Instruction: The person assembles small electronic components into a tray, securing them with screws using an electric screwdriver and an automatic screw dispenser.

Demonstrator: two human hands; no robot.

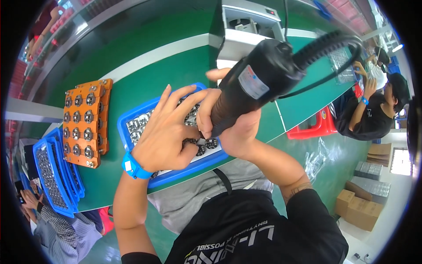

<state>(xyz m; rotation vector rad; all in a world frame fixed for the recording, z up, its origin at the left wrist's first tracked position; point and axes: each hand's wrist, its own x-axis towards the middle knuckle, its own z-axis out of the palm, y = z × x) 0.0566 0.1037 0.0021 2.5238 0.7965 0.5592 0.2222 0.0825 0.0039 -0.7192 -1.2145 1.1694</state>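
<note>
My right hand (237, 121) is wrapped round a black electric screwdriver (259, 72), tilted with its cable end up and to the right. Its tip is hidden behind my fingers. My left hand (169, 127) hovers over a blue tray (176, 177), three fingers stretched out. Between its thumb and curled index finger shows a small round black-and-silver part (190, 141), partly covered. More such parts fill the tray, some in rows on the left; one loose round part (211, 143) lies just below the screwdriver. A blue band is on my left wrist.
Orange fixture plates (83, 125) holding round parts are stacked on the green table's left, beside several nested blue trays (50, 176). A grey machine (250, 22) stands at the back. A co-worker (371, 108) sits to the right, near a red stool (314, 125). The screwdriver's cable (338, 39) loops rightward.
</note>
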